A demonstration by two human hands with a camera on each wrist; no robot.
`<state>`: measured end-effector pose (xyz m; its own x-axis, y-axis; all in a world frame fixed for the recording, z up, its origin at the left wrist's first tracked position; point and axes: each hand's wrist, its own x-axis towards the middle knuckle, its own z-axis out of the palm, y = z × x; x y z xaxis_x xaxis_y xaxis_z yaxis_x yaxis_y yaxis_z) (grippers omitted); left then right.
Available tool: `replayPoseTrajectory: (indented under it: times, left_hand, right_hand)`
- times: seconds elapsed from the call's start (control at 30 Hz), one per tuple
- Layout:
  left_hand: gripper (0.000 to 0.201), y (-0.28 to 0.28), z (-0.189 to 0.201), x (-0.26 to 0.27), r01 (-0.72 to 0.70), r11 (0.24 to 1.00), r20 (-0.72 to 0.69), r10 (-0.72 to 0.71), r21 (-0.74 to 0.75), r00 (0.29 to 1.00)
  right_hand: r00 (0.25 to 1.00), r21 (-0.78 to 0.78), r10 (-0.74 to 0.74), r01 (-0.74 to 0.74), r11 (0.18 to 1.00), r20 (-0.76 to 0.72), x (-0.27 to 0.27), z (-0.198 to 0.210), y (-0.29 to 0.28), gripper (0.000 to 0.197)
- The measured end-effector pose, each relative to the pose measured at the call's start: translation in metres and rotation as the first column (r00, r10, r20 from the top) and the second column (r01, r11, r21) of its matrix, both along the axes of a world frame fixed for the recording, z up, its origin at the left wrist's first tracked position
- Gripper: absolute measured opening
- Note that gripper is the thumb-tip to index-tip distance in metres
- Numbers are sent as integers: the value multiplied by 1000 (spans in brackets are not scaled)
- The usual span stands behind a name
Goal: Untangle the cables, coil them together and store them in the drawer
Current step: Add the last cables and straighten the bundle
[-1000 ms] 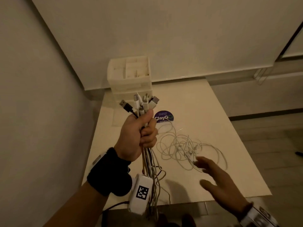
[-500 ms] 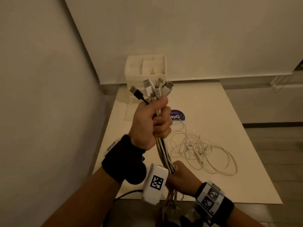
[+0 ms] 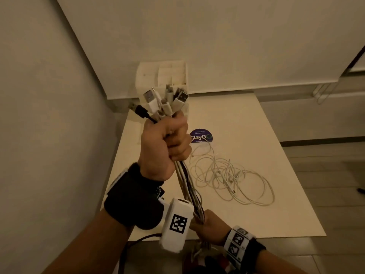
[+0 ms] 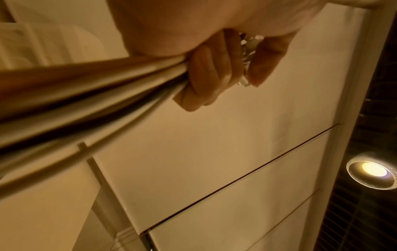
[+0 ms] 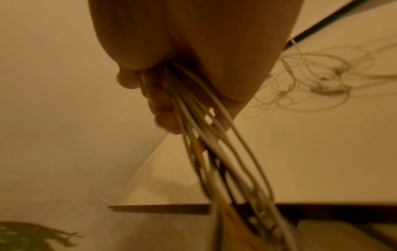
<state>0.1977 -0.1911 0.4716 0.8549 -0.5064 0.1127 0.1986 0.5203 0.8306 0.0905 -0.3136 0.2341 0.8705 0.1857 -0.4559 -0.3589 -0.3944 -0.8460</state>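
My left hand [image 3: 167,143] is raised above the table in a fist that grips a bundle of cables [image 3: 187,186] just below their plugs [image 3: 167,101], which fan out above it. The left wrist view shows the same fingers [image 4: 210,68] curled round the bundle [image 4: 86,88]. Lower down, at the table's front edge, my right hand [image 3: 209,226] grips the same bundle, whose strands [image 5: 214,144] hang on below it. A loose tangle of thin white cables [image 3: 231,175] lies on the table. The white drawer organiser [image 3: 162,76] stands at the back.
The white table [image 3: 246,218] stands in a corner, with a wall close on the left and another behind. A round purple sticker [image 3: 201,136] lies near the middle. Tiled floor shows to the right of the table.
My right hand left the loose tangle, came in under the left hand and took hold of the hanging bundle. The left hand stayed raised, still gripping the plug ends.
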Motion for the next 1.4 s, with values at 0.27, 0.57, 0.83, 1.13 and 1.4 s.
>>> replayPoseTrajectory:
  times: [0.27,0.57,0.83,1.13,1.4]
  left_hand:
    - [30,12,-13,21,115,958,-116,-149,-261,982]
    - [27,13,-23,33,24,984,-157,-52,-175,986]
    - [22,21,-47,40,-59,989,-195,31,-139,980]
    - [28,33,-61,40,-249,968,-226,247,18,942]
    - [29,47,-78,41,-316,949,-261,309,14,915]
  right_hand:
    - [1000,-130,-29,29,991,1,4,-6,7,56]
    - [918,-147,397,-391,908,9,29,48,-60,60]
    - [911,-557,336,-154,816,240,192,94,-116,28]
    - [800,-827,600,-328,457,14,327,-19,-82,46]
    - [654,-915,738,-382,131,-167,345,-36,-79,37]
